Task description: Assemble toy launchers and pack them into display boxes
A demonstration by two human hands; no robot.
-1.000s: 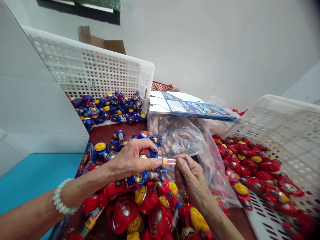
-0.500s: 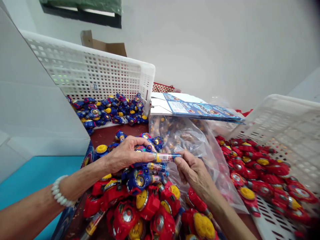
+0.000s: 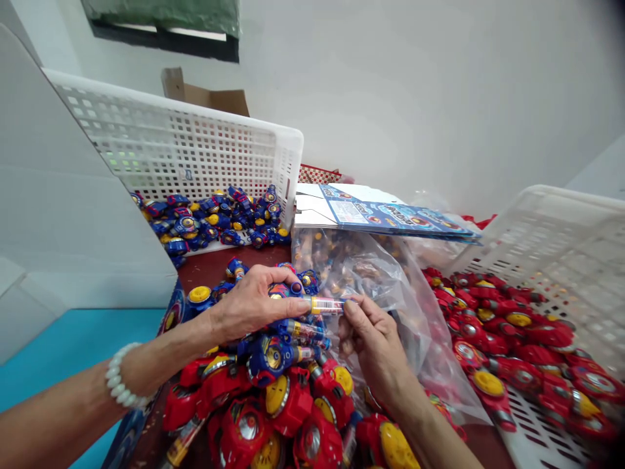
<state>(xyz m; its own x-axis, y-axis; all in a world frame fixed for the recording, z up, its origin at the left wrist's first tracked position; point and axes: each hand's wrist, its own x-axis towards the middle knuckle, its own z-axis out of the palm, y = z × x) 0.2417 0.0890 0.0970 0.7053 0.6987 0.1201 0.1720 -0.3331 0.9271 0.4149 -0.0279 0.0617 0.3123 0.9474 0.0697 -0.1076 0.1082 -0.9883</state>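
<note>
The printed cards (image 3: 390,215) stacked behind the clear bag (image 3: 371,273) carry blue artwork and lettering too small to read; the label on the small tube (image 3: 328,304) is also illegible. The work surface is a dark red-brown table (image 3: 209,264), with a turquoise sheet (image 3: 63,342) at the left and plain white walls behind. 2 white perforated baskets stand tilted: the left basket (image 3: 185,143) spills blue toys (image 3: 219,218), the right basket (image 3: 561,247) holds red toys (image 3: 512,332). More red toys (image 3: 288,404) are heaped in the foreground. The left hand (image 3: 254,306), with a white bead bracelet (image 3: 120,384) on its wrist, clasps a blue toy (image 3: 288,290) with the tube sticking out of it. The right hand (image 3: 374,339) pinches the tube's free end between thumb and fingertips, just above the heap and against the bag.
</note>
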